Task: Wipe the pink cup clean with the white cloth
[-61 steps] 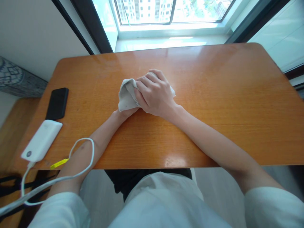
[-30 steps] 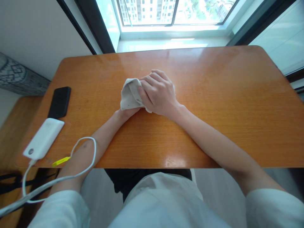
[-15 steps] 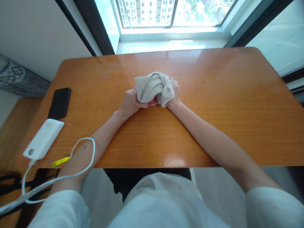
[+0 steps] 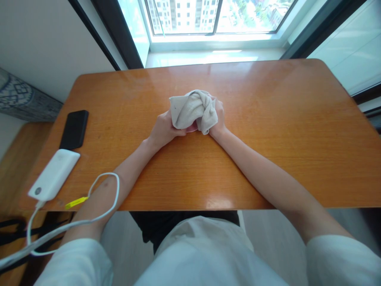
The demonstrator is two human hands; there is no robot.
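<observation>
A light grey cloth (image 4: 190,109), folded and twisted at its right side, lies bunched between my two hands near the middle of the table. From beneath it peeks a pink thing with a curved edge (image 4: 193,127); the cloth hides the rest, so its kind cannot be made out. My left hand (image 4: 166,127) is closed at the left side of this bundle, its thumb along the lower front beside the pink edge. At the right side, my right hand (image 4: 218,119) is closed too, its fingers largely behind the cloth.
On the left of the wooden table (image 4: 268,111) lie a black phone (image 4: 74,130) and a white power bank (image 4: 55,174). A white cable (image 4: 118,186) with a yellow tag (image 4: 76,202) loops over my left forearm. A window (image 4: 217,18) stands behind the table's far edge.
</observation>
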